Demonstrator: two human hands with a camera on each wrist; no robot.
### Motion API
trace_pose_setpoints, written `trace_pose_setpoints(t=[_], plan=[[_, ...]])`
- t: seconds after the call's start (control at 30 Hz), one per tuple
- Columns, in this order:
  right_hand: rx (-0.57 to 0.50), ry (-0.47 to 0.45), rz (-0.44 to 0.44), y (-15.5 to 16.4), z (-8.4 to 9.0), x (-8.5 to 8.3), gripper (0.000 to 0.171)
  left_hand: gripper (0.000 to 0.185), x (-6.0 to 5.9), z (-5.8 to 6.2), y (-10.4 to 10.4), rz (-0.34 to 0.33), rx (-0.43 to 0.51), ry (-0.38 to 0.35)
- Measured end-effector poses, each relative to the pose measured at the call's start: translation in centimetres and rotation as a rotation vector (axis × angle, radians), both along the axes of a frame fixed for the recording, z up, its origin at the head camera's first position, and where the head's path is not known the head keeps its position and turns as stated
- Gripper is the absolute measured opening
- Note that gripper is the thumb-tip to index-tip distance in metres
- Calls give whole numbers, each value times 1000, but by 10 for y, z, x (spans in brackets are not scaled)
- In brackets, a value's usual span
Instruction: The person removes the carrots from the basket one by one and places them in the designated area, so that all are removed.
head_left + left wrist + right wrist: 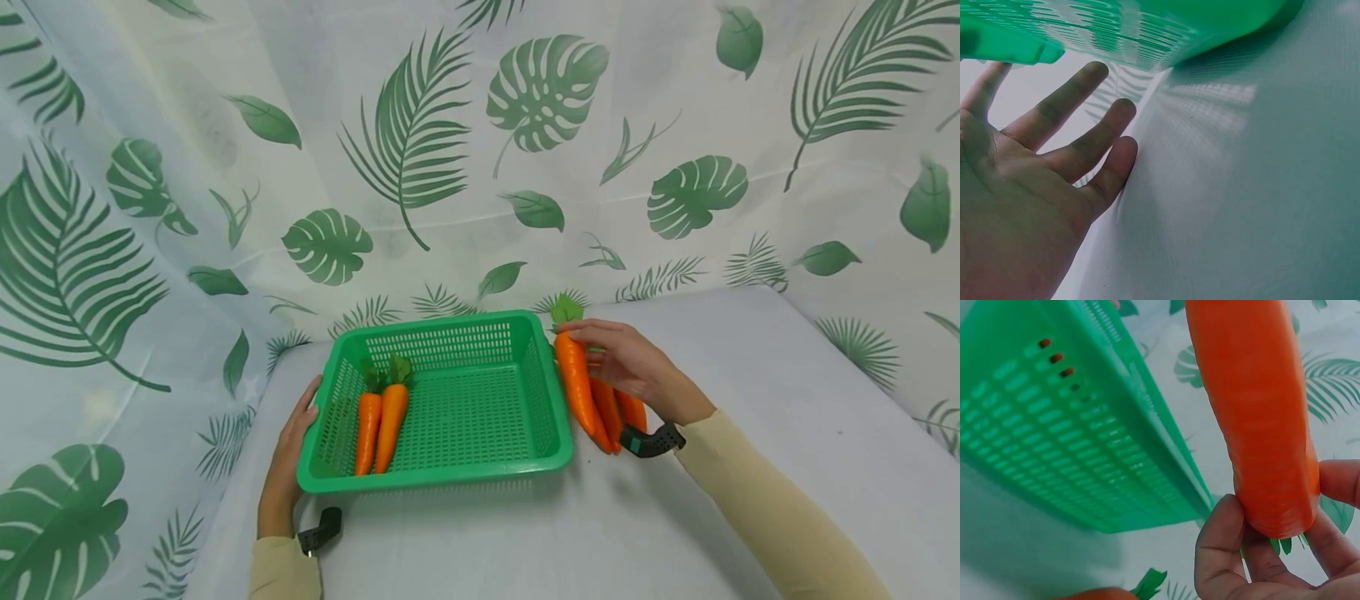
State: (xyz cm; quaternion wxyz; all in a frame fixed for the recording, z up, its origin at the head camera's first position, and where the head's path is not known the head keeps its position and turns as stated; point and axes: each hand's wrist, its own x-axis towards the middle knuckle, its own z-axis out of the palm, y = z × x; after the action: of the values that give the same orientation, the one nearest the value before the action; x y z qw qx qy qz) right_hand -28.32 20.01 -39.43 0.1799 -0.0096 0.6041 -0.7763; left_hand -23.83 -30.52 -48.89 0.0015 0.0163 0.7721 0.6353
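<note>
Two hands at work on one desk (750, 367), listed left to right. Left hand (288, 450): fingers straight and spread, resting against the left rim of the green basket (450, 479), near the desk's left edge. Basket: perforated plastic, holding two carrots (380, 421) along its left wall; the rest of its floor bare. Right hand (633, 367): just right of the basket, fingers and thumb pinching the leafy top end of a held carrot (576, 379), smooth orange, green-tufted. Two more carrots (618, 410) lie beneath it. Open desk extends right and near.
</note>
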Motion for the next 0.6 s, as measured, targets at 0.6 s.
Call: trace_pose_setpoints(t=[0.6], plan=[[3, -4, -21, 10, -12, -2, 23, 59, 0, 0, 0, -10, 20, 5]])
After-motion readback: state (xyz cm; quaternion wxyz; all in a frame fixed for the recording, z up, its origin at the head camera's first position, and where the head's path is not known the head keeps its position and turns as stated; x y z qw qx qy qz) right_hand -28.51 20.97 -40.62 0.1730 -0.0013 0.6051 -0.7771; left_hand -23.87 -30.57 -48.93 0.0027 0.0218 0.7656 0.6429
